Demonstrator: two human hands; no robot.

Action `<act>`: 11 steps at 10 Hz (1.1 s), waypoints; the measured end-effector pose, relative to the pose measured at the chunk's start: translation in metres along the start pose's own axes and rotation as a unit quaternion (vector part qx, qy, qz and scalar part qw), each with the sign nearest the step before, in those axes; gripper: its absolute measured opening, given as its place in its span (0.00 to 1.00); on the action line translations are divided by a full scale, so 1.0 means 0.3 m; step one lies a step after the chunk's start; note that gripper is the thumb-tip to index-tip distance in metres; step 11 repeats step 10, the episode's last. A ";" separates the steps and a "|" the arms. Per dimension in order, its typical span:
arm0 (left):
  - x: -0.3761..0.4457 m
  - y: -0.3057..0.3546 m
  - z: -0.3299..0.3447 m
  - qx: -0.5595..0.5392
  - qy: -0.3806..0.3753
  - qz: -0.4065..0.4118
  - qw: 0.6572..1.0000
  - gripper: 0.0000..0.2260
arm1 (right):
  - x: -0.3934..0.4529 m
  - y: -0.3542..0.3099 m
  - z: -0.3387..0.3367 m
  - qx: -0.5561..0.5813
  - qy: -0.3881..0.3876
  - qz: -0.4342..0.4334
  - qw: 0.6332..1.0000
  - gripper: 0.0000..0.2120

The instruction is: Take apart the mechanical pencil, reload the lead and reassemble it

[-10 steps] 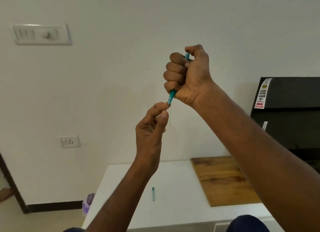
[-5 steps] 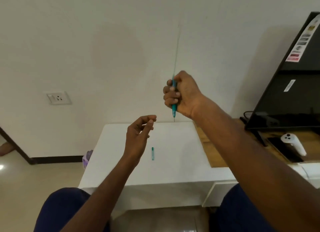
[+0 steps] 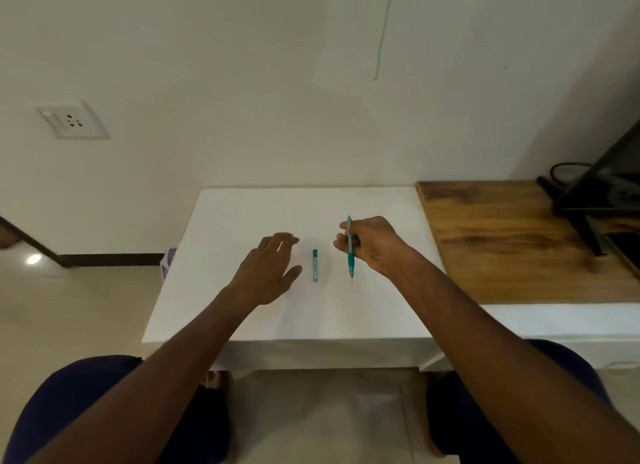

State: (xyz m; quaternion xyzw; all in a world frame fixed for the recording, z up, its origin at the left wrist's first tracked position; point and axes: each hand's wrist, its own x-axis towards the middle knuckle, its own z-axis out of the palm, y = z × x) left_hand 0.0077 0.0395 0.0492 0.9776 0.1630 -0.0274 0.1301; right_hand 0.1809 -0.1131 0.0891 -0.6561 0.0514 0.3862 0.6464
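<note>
My right hand grips a teal mechanical pencil upright, tip down, a short way above the white table. A thin lead or metal tip sticks out below it. A small teal lead case lies flat on the table between my hands, just left of the pencil. Beside the case, on its left, my left hand hovers low over the table with its fingers spread, holding nothing.
A wooden board adjoins the table on the right, with a black screen and stand on it. The wall with a socket stands behind. My knees are below the table's front edge.
Both hands came down from chest height toward the table as the view tilted down. My left hand let go of the pencil tip and opened near the lead case.
</note>
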 end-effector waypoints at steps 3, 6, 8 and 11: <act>0.099 0.009 0.106 0.063 -0.069 0.000 0.996 0.34 | 0.166 0.125 -0.047 -0.140 0.058 -0.038 0.988 0.02; 0.093 -0.025 0.172 0.050 -0.072 -0.011 0.996 0.35 | 0.179 0.175 -0.053 -0.257 0.070 -0.115 0.957 0.09; 0.062 -0.036 0.217 0.037 -0.034 -0.002 0.999 0.33 | 0.190 0.231 -0.058 -0.333 0.109 -0.224 0.910 0.09; 0.044 -0.040 0.269 0.030 0.053 -0.036 0.997 0.35 | 0.163 0.293 -0.116 -0.537 0.167 -0.376 0.736 0.11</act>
